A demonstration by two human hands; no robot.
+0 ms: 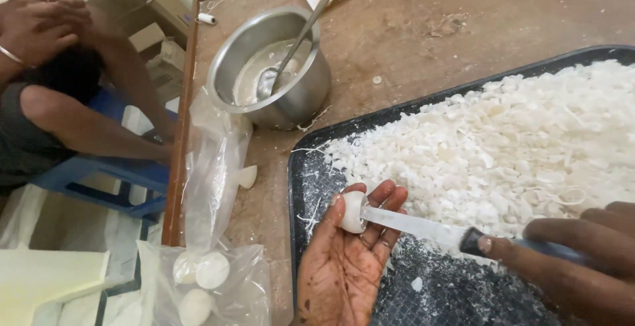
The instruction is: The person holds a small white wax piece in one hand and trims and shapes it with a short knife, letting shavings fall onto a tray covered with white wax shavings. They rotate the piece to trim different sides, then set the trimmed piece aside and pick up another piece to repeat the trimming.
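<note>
I see my left hand [344, 266] palm up at the near edge of the black tray [301, 167], its grip pinching a small white lump [352, 211] at the fingertips. My right hand [582, 260], near right, has its grip pressed together around a knife [423, 227] whose blade touches the lump. White shavings [503, 147] heap the tray. Far left on the desk [410, 28] stands a steel pot [271, 68] with a ladle [297, 41]; near left lies a plastic bag [211, 273] of white rounds.
</note>
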